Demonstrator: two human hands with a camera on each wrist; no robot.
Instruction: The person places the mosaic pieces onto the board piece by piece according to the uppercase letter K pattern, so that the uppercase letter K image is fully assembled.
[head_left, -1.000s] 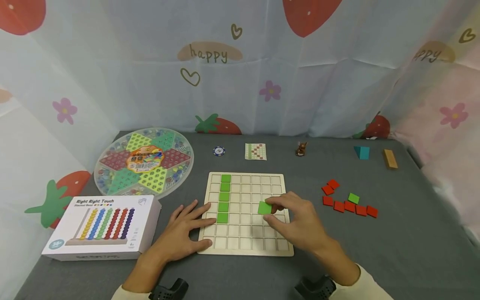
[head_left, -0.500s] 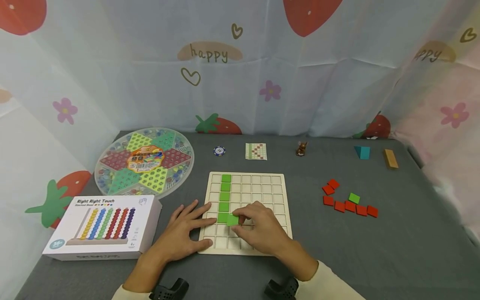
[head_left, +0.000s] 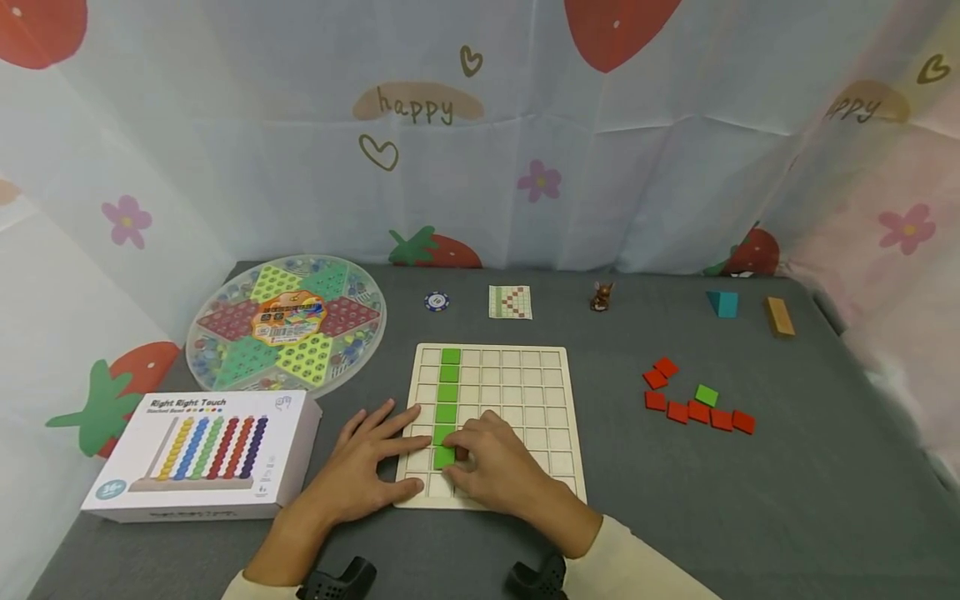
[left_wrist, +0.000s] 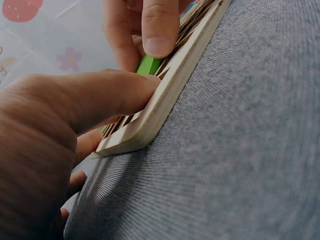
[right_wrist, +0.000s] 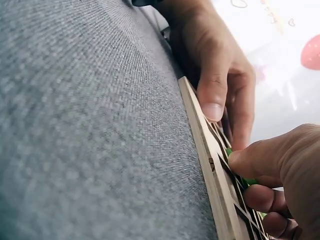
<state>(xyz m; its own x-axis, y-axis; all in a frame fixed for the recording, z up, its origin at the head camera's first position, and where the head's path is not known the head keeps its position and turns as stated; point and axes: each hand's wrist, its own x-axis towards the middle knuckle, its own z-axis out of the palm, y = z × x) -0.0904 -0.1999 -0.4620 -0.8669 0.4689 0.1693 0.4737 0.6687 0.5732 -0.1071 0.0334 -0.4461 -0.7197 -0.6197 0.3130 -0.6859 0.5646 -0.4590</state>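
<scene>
Grey worktop (head_left: 750, 500), wooden grid board (head_left: 551, 392) central. Since a second ago the right hand (head_left: 491, 467) has carried its green tile (head_left: 444, 457) leftward; fingers now pinch it beneath the green column (head_left: 448, 393). Left hand (head_left: 360, 467) rests flat, bracing the board.

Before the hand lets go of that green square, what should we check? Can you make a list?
1. Green square sits in the cell just below the green column: ok.
2. Square pressed flat into its cell: cannot tell, the right hand covers part of it.
3. Left hand rests flat on the wooden board, steadying its edge: ok.
4. Board lies flat on the grey cloth: ok.
5. Another loose green tile waits among the red tiles: ok.
</scene>
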